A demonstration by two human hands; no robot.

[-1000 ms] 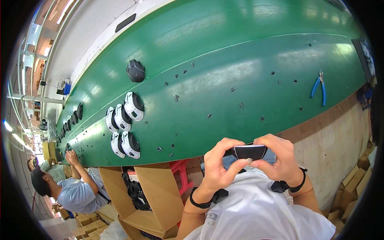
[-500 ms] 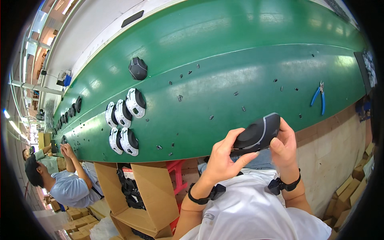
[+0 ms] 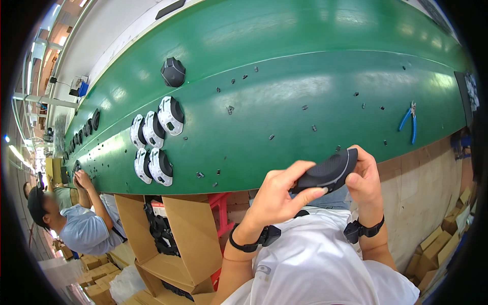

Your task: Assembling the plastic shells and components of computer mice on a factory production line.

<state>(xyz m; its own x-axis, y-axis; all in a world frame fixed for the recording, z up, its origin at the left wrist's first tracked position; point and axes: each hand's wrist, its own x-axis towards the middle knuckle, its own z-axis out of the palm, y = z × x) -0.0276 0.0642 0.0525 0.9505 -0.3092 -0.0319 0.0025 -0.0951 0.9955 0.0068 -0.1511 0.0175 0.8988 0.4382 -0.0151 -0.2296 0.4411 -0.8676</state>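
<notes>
A black, domed, shell-like pad (image 3: 328, 172) with a ribbed face and a thin grey line is held up just past the table's near edge. My left hand (image 3: 278, 195) grips its left end, thumb along the lower side. At the other end my right hand (image 3: 367, 178) closes on it with thumb and fingers. The pad's underside is hidden from view. Several white-and-black pads (image 3: 153, 129) of similar domed shape stand in two rows to the left on the green table (image 3: 284, 168). Behind them sits an all-black faceted pad (image 3: 173, 72).
Blue-handled cutting pliers (image 3: 409, 122) lie at the right. Small black plastic bits (image 3: 230, 110) are scattered over the table. An open cardboard box (image 3: 195, 239) with black parts stands by a red stool (image 3: 219, 213) at the near left. Farther left, a person (image 3: 84, 231) works at the table.
Both hands have tilted the pad, so its ribbed face and lower edge show differently and the grey line sits lower. The view has shifted slightly.
</notes>
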